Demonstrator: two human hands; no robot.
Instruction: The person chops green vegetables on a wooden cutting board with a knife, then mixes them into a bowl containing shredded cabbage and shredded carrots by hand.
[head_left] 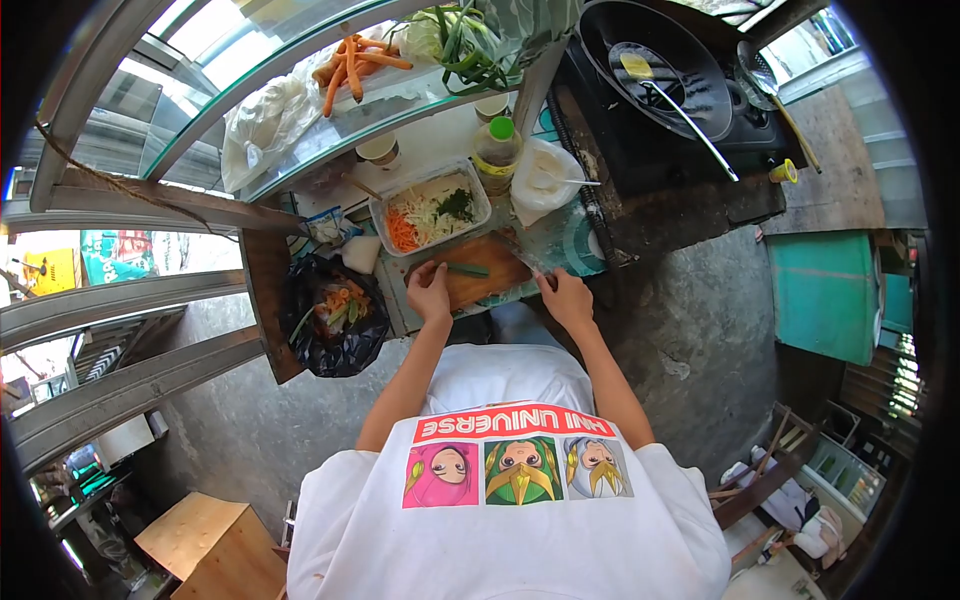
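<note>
**A:** what's on the brown wooden cutting board [480,283]? the rectangular clear plastic tub of shredded veg [430,212] sits at its 11 o'clock.

**B:** left hand [430,292] curled, fingertips pinning a green stalk [466,269]. Right hand [566,298] at 3 o'clock is closed around a knife [522,256], blade angled toward the stalk.
</note>
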